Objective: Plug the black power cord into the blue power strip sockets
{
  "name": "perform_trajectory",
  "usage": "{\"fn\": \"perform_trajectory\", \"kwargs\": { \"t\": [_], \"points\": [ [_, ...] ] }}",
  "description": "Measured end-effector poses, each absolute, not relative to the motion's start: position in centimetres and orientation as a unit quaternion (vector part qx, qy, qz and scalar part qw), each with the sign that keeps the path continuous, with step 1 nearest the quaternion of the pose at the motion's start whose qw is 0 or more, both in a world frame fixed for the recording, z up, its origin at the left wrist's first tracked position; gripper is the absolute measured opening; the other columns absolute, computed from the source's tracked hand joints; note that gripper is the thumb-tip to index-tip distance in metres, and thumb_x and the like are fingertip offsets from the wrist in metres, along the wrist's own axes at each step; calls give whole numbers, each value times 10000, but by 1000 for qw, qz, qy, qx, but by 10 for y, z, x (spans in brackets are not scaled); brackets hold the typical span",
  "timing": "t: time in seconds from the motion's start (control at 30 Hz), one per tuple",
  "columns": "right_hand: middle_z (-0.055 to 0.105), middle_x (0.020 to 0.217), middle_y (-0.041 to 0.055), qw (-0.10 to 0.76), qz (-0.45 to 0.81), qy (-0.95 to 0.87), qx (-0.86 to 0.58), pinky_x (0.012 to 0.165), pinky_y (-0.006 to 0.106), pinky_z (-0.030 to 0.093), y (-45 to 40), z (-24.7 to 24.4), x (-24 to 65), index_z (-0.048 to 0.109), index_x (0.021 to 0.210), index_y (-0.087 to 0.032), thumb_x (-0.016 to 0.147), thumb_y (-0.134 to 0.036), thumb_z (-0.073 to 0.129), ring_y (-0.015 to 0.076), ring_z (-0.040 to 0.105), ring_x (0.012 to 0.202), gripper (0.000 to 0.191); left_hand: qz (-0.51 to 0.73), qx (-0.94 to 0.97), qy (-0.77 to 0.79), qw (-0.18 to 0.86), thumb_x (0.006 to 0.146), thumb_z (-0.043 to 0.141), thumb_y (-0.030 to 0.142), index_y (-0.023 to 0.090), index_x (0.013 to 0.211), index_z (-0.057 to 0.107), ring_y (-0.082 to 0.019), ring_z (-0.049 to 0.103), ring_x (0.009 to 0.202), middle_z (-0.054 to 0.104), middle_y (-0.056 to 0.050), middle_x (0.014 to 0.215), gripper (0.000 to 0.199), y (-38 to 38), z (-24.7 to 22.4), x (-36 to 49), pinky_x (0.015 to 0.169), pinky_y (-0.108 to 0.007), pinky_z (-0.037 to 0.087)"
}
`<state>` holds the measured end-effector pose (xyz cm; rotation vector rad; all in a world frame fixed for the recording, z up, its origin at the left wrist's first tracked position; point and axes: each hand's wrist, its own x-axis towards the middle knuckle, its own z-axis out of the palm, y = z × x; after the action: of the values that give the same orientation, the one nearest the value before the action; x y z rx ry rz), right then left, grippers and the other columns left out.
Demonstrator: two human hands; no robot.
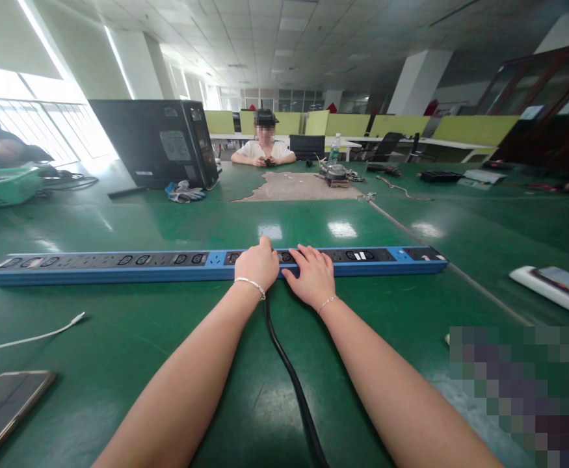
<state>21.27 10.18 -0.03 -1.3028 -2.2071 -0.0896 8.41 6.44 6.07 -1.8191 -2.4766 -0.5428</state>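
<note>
While my open right hand [312, 274] is resting on the blue power strip [206, 273] across the bench [118, 325], my closed left hand [257, 265] is apparently gripping the black cable [289, 368] by its hidden end, probably calling for straight, steady force.

Both bare forearms, left [181, 374] and right [391, 374], reach forward, converging. The left hand [257, 265] is curled closed; the right hand [315, 273] sits just beside it, palm down, fingers [308, 255] slightly spread and bent, thumb pointing inward.
</note>
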Motion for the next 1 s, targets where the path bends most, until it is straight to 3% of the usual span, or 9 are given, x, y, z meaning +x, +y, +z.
{"fn": "perform_trajectory", "kwargs": {
  "t": [0.43, 0.67, 0.8, 1.0],
  "points": [
    [484, 1361, 58, 275, -30, -828, -487, 1049, 447, 205, 101, 1, 213, 533, 1263, -261, 819, -454, 519, 248, 360, 1270, 484, -184, -573, -798, -19, 833, 412, 302, 222, 965, 519, -254, 649, 874, 683, -94, 891, 187, 66, 68, 79, 755, -355, 479],
    [492, 1357, 48, 275, -35, -829, -487, 1051, 434, 206, 102, 1, 214, 540, 1262, -253, 825, -467, 501, 240, 370, 1262, 488, -342, -552, -759, 42, 858, 395, 409, 227, 1060, 489, -219, 630, 854, 671, -42, 878, 287, 43, 123, 76, 767, -335, 459],
    [488, 1361, 46, 269, -33, -831, -486, 1048, 431, 212, 101, 1, 215, 534, 1267, -256, 832, -476, 491, 236, 368, 1265, 489, -296, -556, -776, -24, 804, 459, 429, 227, 1007, 534, -205, 625, 787, 677, -31, 831, 297, 35, 133, 46, 712, -305, 460],
    [494, 1353, 48, 272, -31, -829, -487, 1047, 432, 214, 103, 0, 215, 544, 1255, -255, 824, -473, 504, 237, 374, 1258, 485, -200, -491, -846, -65, 778, 465, 423, 231, 1001, 577, -192, 628, 663, 664, 0, 673, 315, 33, 105, -22, 651, -282, 458]
  ]
}}
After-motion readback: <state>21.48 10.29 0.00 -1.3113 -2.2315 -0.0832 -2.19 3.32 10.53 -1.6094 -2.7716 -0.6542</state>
